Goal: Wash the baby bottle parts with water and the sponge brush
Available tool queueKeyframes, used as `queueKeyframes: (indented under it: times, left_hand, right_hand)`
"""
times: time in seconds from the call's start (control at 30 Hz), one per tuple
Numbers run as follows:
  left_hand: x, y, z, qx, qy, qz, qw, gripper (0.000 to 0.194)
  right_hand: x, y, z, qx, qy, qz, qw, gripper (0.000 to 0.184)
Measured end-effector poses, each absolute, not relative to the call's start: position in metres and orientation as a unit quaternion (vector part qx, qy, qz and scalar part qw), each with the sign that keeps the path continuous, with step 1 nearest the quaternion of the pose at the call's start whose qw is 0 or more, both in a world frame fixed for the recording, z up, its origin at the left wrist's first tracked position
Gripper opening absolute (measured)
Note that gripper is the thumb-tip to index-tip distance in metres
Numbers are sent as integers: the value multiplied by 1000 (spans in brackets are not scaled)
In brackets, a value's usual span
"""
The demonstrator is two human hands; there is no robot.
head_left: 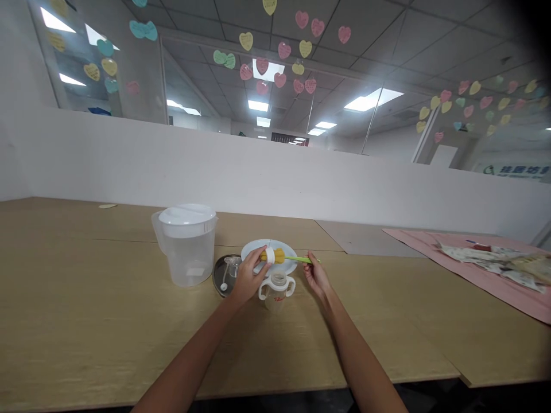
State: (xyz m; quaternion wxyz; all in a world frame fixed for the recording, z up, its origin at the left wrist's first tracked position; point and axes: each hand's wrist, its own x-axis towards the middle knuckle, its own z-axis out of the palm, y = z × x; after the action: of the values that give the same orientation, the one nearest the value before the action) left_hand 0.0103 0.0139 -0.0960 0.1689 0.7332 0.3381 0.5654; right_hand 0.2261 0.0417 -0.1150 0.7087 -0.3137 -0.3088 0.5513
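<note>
My left hand [249, 275] is closed on a white bottle ring [270, 255]. A bottle brush with a yellow head [279, 256] is pushed through that ring. Its thin green handle [297, 259] runs to my right hand [317, 275], whose fingers pinch the end. Just below the brush, a clear baby bottle [275, 298] with two white handles stands upright without a lid. Behind both hands lies a white plate [247, 248], partly covered by the left hand and the brush. On a dark round metal tray [218, 275] at the left rest a clear cap [233, 265] and a straw piece with a white end [224, 286].
A clear plastic pitcher [189, 258] with a white lid stands left of the tray. Far right, a pink cloth [434, 252] carries a patterned fabric bundle [486, 261]. A grey panel [365, 238] and a white wall [258, 172] border the wooden table [107, 321].
</note>
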Motion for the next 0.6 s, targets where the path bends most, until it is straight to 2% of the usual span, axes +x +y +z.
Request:
queueKeyframes:
  times: [0.6]
  left_hand:
    - [9,5,-87,721,356,562,195,39]
  right_hand:
    - [225,38,-112,-317,-286,582,692,23]
